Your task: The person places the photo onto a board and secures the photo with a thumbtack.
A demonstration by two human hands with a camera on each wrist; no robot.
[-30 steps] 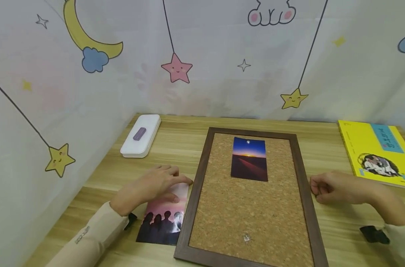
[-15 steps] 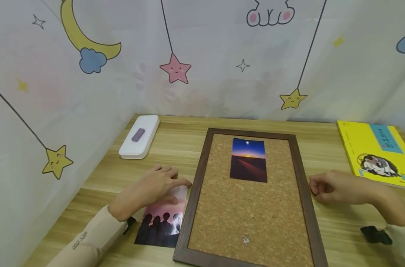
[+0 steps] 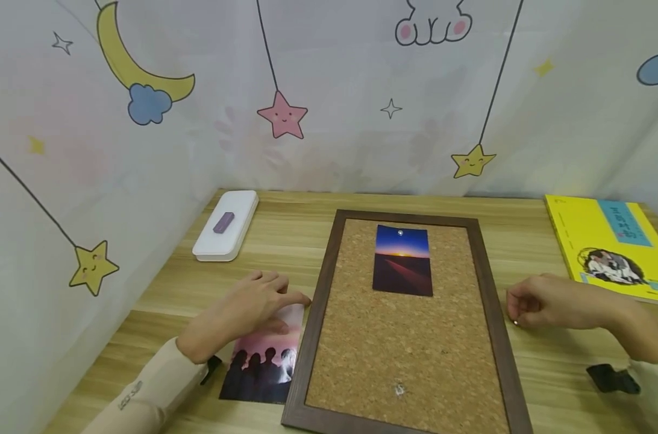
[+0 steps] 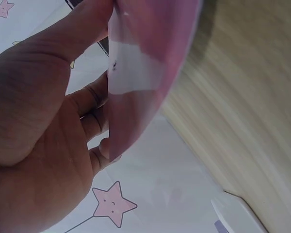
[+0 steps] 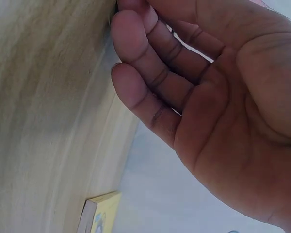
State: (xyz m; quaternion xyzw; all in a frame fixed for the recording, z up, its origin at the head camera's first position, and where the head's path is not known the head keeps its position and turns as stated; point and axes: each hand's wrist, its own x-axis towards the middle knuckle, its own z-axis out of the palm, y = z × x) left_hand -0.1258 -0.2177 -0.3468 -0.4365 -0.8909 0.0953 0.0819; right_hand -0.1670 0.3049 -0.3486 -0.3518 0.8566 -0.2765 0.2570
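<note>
In the head view my left hand (image 3: 253, 310) grips a photo print (image 3: 264, 367) with a pink sky and dark silhouettes, left of the framed cork board (image 3: 405, 343). Seen from the left wrist, the thumb lies across the photo's curved edge (image 4: 136, 68) and several fingers are behind it. Right of the frame, my right hand (image 3: 557, 301) pinches with curled fingers; a tiny white thing (image 3: 516, 322) shows at the fingertips, its kind unclear. On the cork, a sunset photo (image 3: 402, 265) hangs from a push pin (image 3: 400, 232). Lower down is another clear pin (image 3: 399, 390).
A white case (image 3: 234, 241) with a small purple block (image 3: 223, 222) on it stands at the back left of the wooden table (image 3: 296, 208). At the back right lies a yellow book (image 3: 573, 235). A printed white curtain (image 3: 350, 72) encloses the back and sides.
Both hands stay nearly in place; the right one has shifted very slightly, and a white speck now shows at its fingertips. The photo and board have not moved; the head view tilts a little.
</note>
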